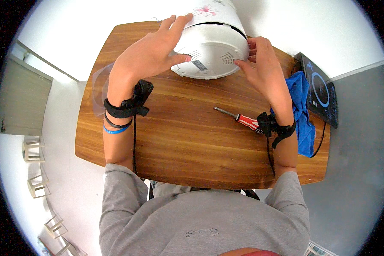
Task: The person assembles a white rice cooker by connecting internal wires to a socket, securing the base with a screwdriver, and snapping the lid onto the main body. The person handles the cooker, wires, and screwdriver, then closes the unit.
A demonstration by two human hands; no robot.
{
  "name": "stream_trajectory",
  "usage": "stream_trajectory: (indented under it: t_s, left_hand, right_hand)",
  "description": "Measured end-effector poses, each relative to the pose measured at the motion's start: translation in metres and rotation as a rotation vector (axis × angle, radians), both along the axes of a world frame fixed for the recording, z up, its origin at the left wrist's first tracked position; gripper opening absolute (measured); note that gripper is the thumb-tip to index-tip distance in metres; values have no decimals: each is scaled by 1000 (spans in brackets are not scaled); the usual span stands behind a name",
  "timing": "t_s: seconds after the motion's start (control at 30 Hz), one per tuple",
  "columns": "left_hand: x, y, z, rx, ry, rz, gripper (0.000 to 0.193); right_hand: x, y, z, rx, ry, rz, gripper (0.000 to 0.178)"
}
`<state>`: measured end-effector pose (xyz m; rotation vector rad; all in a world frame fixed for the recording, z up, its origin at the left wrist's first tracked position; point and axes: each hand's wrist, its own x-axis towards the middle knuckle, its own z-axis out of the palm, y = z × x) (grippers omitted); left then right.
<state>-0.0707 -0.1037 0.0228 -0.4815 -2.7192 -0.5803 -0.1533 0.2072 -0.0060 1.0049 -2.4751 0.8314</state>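
Observation:
A white rice cooker [211,51] with a pink flower print lies on its side at the far edge of the table. Its round, vented base faces me, and a dark gap shows between base and body along the upper right. My left hand [158,49] holds its left side, fingers over the body and thumb on the base near a vent. On the opposite side, my right hand [262,59] curls its fingers round the rim, with the thumb against the base. Nearer to me lies a screwdriver [247,122] with a red, white and dark handle, partly behind my right wrist strap.
The wooden table [183,141] has curved edges. At its right are a crumpled blue cloth [301,115] and a black induction cooker [320,89] with a cord. A clear plastic piece [100,87] lies beside my left forearm. Several stools [34,151] line the left wall.

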Motion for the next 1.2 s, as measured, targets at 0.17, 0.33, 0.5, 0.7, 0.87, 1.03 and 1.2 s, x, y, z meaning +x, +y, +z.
stream_trajectory:
  t_s: [0.17,0.33,0.5,0.7,0.87,1.03,1.2]
  left_hand:
    - [-1,-3,6,33,-37,-37,102]
    - [-1,-7,8,85,-64,-104,115]
    - [-5,-12,8,106,-43,-186,115]
    - [-9,-10,5,105,7,-177,114]
    - [-13,-13,0,88,15,-174,117]
    - [-13,-10,2,98,-7,-148,117]
    - [-12,-10,5,92,-36,-133,117]
  right_hand:
    - [8,0,11,-8,-35,-17,60]
    - [7,1,11,-69,-90,-32,60]
    - [0,2,7,-70,-151,-45,59]
    - [-9,5,1,-71,-166,-51,59]
    - [-10,4,-1,-97,-112,-3,66]
    - [-2,-1,8,-74,-64,50,77]
    - [13,-6,17,5,-77,26,74]
